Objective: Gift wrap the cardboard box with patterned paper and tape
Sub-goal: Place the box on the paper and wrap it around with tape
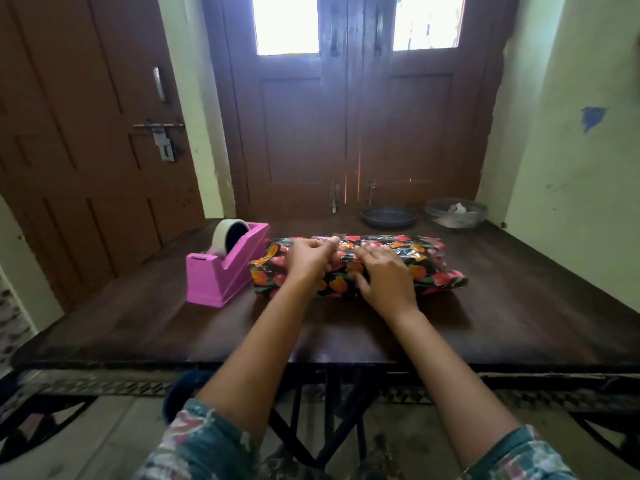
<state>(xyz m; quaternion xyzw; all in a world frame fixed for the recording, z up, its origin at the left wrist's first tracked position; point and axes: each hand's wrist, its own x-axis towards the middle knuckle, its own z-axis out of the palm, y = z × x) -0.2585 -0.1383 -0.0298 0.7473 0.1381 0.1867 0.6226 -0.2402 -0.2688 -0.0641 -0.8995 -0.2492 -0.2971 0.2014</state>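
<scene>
One wrapped box [426, 261] laid crosswise; pinched on top by left hand [308, 258], pressed by flat right hand [384, 275]; tape dispenser [221, 271] nearer left.

Dark round dish [389, 216], glass bowl [455, 213] beside it, brown double door [298, 133] behind

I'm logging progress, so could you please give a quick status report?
Left hand pinches top seam of black flower-patterned paper-wrapped box. Right hand flat, pressing it down. Pink plastic tape dispenser beside it, nothing blocking.
</scene>
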